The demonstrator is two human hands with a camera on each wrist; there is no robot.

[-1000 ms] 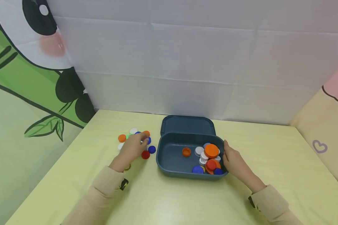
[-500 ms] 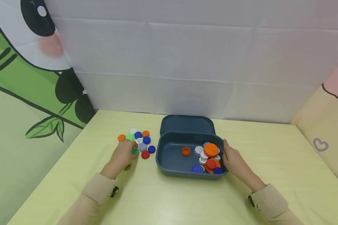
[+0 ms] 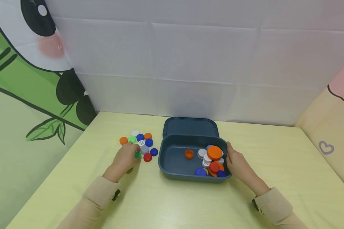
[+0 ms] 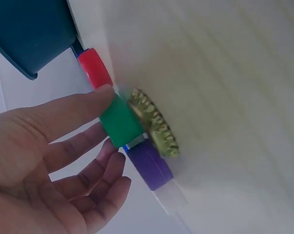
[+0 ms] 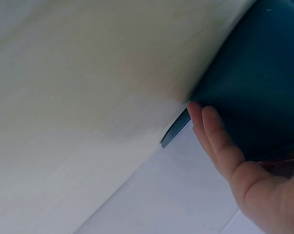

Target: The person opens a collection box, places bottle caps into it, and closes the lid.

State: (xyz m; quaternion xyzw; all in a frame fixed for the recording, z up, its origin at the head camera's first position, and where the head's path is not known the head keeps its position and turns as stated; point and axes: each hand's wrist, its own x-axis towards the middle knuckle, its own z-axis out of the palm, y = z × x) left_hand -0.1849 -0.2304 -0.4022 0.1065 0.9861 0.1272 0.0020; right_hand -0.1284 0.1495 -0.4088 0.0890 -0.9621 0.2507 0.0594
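In the head view my left hand (image 3: 123,159) is at the near left of a group of loose bottle caps. Its thumb and fingers pinch a green bottle cap (image 4: 121,122), seen closely in the left wrist view. Right beside that cap are a ridged gold cap (image 4: 156,124), a purple cap (image 4: 151,165) and a red cap (image 4: 95,68). On the other side, my right hand (image 3: 240,165) rests against the right wall of a dark blue box (image 3: 175,176), fingers extended along its outside. Its thumb is mostly hidden in the right wrist view.
Inside the box, white, blue, red and orange caps crowd the right end, and one small orange cap (image 3: 189,154) sits apart. Behind the box lies its lid (image 3: 190,126). Blue, white and orange caps, such as the blue cap (image 3: 154,152), lie between hand and box.
My left hand has drawn back towards the near left, from the far caps to the green cap, and stays there. The right hand keeps its place on the box.
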